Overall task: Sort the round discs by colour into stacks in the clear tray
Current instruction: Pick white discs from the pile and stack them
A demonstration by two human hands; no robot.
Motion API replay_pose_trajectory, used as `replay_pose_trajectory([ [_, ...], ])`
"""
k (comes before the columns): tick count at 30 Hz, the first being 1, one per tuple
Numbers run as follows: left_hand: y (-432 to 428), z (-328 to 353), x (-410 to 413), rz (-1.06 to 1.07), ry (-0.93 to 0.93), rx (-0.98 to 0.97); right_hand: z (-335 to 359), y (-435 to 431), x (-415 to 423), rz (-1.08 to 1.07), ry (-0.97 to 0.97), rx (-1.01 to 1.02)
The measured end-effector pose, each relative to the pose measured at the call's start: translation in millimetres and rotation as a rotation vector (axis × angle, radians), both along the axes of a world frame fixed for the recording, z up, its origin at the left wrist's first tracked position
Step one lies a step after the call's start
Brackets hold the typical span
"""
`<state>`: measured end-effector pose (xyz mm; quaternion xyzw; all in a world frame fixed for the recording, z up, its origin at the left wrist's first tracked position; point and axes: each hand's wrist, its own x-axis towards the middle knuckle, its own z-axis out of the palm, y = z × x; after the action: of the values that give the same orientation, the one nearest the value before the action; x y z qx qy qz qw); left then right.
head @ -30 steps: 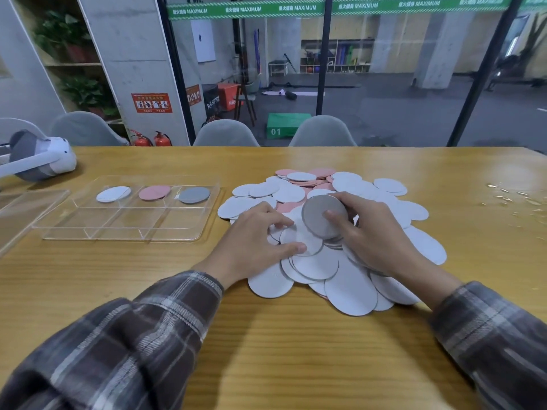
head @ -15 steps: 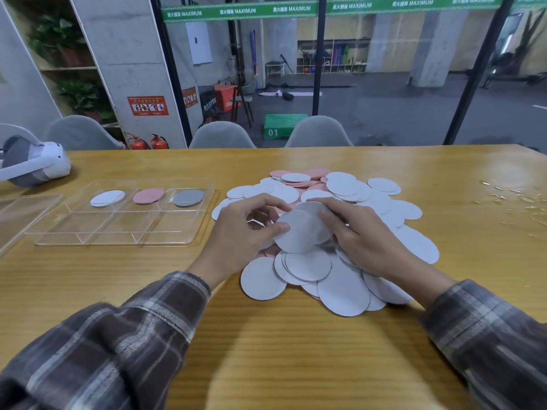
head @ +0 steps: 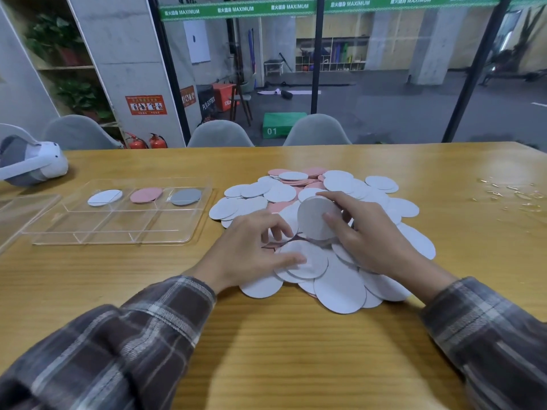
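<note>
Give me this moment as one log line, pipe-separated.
right hand holds tilted disc over pile | left hand on pile, grip unclear | clear tray holds white disc, pink disc, grey disc

The right hand (head: 373, 242) grips a tilted pale disc (head: 312, 218) over the pile (head: 340, 288).

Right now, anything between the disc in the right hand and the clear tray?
Only the left hand, resting on the pile just left of the disc that the right hand holds. Beyond it, bare table to the clear tray.

Tray (head: 118, 232) left of disc pile (head: 340, 288) on table (head: 266, 350); headset (head: 32, 164) behind tray.
</note>
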<state>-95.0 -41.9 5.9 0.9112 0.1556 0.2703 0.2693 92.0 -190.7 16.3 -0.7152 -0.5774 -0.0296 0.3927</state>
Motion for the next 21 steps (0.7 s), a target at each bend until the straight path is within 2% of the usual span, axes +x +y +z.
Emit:
replay_pose_trajectory([
  [2,1,-2,-2,-0.013,0.075,-0.019,-2,-2,2,-0.014,-0.012,-0.005],
  [9,-3,6,-7,-0.066,0.098,-0.103,-4,-2,4,-0.022,-0.016,-0.003],
  [14,-1,10,-6,-0.079,-0.050,-0.247,-6,-1,4,-0.009,0.021,-0.008],
  [19,0,11,-4,-0.046,-0.205,-0.482,-5,-1,0,0.088,0.154,-0.028],
  [21,-2,12,-3,-0.022,-0.242,-0.477,-5,-2,-1,0.121,0.196,-0.038],
])
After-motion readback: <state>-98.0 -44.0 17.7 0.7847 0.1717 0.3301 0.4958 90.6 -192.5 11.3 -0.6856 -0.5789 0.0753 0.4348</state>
